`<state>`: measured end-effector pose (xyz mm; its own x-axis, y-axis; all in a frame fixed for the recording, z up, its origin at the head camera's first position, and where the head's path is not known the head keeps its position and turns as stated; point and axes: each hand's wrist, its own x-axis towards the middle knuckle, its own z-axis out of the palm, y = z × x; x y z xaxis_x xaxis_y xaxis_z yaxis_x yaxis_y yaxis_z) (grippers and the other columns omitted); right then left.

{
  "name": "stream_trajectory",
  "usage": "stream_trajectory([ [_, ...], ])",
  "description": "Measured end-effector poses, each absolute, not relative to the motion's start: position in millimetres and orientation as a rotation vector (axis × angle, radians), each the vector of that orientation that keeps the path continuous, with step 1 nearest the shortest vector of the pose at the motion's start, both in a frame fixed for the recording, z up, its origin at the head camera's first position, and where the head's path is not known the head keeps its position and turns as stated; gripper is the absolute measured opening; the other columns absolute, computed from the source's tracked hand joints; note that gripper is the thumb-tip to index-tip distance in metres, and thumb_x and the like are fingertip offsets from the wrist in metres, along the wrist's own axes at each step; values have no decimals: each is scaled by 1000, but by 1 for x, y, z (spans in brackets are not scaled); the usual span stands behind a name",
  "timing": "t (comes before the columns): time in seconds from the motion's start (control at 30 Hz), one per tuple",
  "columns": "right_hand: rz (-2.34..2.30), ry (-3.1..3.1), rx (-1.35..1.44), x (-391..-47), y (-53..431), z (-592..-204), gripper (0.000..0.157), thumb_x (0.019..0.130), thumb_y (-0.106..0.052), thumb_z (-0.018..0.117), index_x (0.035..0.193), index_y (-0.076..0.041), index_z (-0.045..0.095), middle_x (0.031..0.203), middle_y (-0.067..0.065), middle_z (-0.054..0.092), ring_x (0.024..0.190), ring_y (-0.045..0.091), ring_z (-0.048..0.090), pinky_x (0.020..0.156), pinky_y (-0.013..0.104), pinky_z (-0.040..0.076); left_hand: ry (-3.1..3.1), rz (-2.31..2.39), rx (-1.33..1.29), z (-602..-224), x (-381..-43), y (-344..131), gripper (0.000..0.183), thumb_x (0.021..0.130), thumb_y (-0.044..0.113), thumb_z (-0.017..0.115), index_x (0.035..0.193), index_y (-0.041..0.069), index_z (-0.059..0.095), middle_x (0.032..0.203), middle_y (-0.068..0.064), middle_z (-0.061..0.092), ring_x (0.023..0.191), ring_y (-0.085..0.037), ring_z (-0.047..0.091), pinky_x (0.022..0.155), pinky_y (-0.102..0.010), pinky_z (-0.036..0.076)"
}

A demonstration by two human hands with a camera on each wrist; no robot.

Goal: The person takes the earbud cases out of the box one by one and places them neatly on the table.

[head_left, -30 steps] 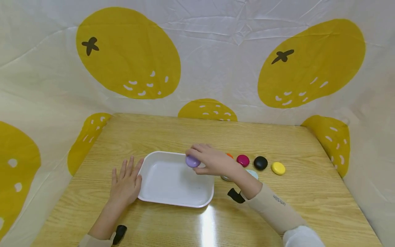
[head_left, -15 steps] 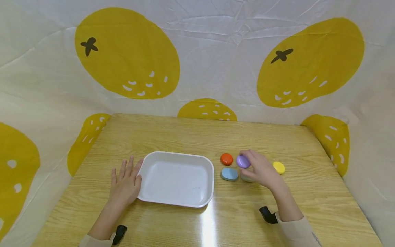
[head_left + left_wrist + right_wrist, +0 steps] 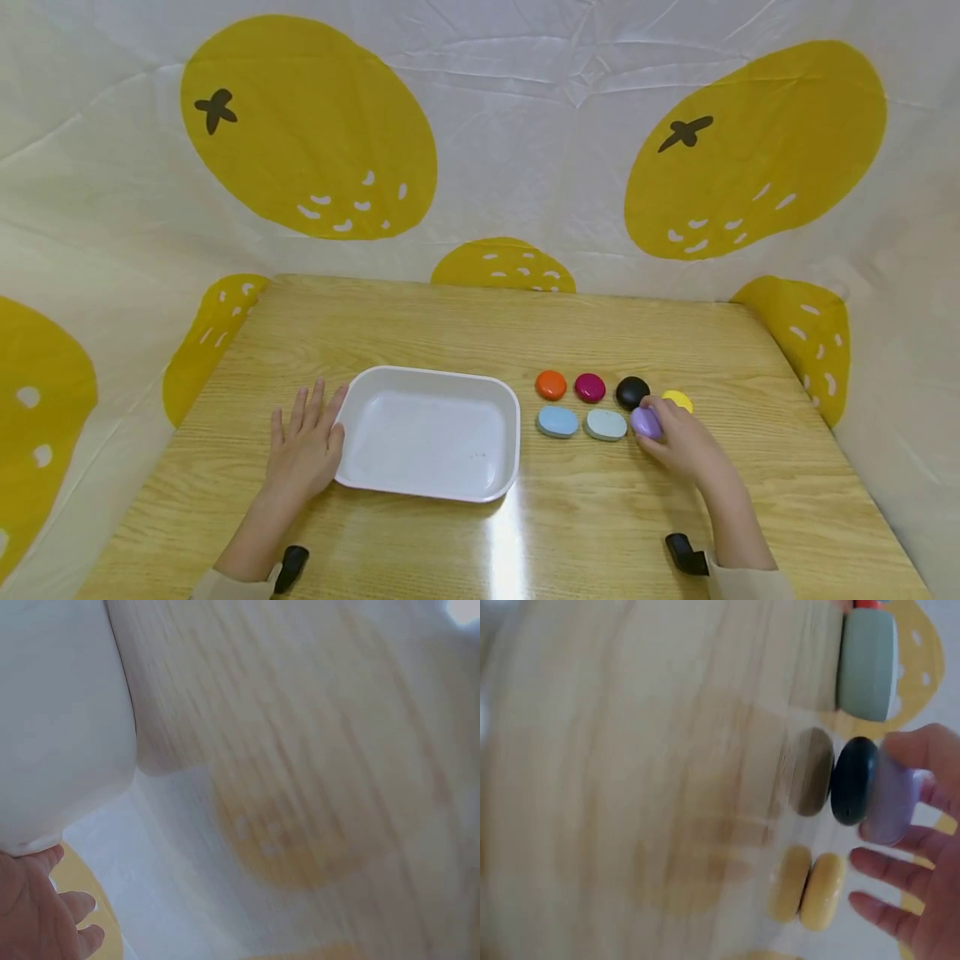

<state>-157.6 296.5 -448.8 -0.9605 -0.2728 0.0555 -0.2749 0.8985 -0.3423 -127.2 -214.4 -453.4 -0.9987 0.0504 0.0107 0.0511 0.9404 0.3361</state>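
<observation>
In the head view, my right hand (image 3: 686,446) pinches a glossy purple disc (image 3: 646,423) between thumb and fingers, just in front of a black disc (image 3: 632,393) and a yellow disc (image 3: 678,400). The right wrist view shows the purple disc (image 3: 892,799) held on edge between thumb and fingers, overlapping the black one (image 3: 853,780). To its left lies a pale grey-green oval (image 3: 606,425). My left hand (image 3: 303,446) lies flat with fingers straight, its thumb side against the left rim of a white tray (image 3: 427,437) that holds nothing.
An orange disc (image 3: 551,385) and a crimson disc (image 3: 590,387) continue the back row. A light blue oval (image 3: 557,422) sits near the tray's right rim. Behind the wooden table (image 3: 420,325) hangs a white cloth (image 3: 517,150) with large yellow fruit prints.
My right hand has carried the purple disc from above the tray to the right, past the ovals, and lowered it near the black and yellow discs. The left hand has stayed put.
</observation>
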Motion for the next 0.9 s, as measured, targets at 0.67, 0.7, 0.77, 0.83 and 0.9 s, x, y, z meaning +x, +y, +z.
stream_trajectory([
  [0.67, 541, -3153, 390, -155, 301, -458, 43, 78, -13, 71, 114, -8, 47, 103, 20, 54, 89, 36, 56, 69, 51, 49, -3066, -528, -86, -455, -126, -213, 50, 98, 27, 29, 146, 17, 20, 151, -19, 9, 137, -40, 3, 104, -62, -5],
  [0.7, 543, -3155, 387, -155, 301, -459, 44, 78, -13, 71, 114, -8, 47, 103, 20, 54, 89, 36, 56, 69, 51, 49, -3066, -527, -87, -455, -126, -213, 50, 98, 27, 29, 146, 17, 20, 151, -19, 9, 137, -40, 3, 104, -62, -5],
  [0.77, 548, -3163, 380, -154, 300, -458, 44, 77, -14, 72, 114, -9, 47, 102, 20, 54, 89, 35, 56, 68, 51, 49, -3067, -526, -87, -455, -126, -213, 50, 98, 27, 29, 146, 17, 20, 151, -19, 9, 137, -40, 3, 104, -62, -4],
  [0.83, 549, -3171, 371, -153, 300, -455, 45, 77, -15, 72, 115, -8, 47, 103, 21, 54, 88, 35, 56, 68, 51, 49, -3071, -526, -87, -455, -126, -213, 50, 98, 27, 29, 146, 17, 20, 152, -19, 9, 137, -40, 3, 105, -62, -4],
  [0.9, 543, -3177, 376, -154, 298, -450, 46, 78, -16, 71, 116, -7, 46, 104, 23, 54, 88, 34, 56, 68, 51, 49, -3078, -522, -89, -455, -127, -213, 50, 98, 27, 28, 146, 16, 20, 152, -19, 8, 138, -40, 3, 105, -62, -4],
])
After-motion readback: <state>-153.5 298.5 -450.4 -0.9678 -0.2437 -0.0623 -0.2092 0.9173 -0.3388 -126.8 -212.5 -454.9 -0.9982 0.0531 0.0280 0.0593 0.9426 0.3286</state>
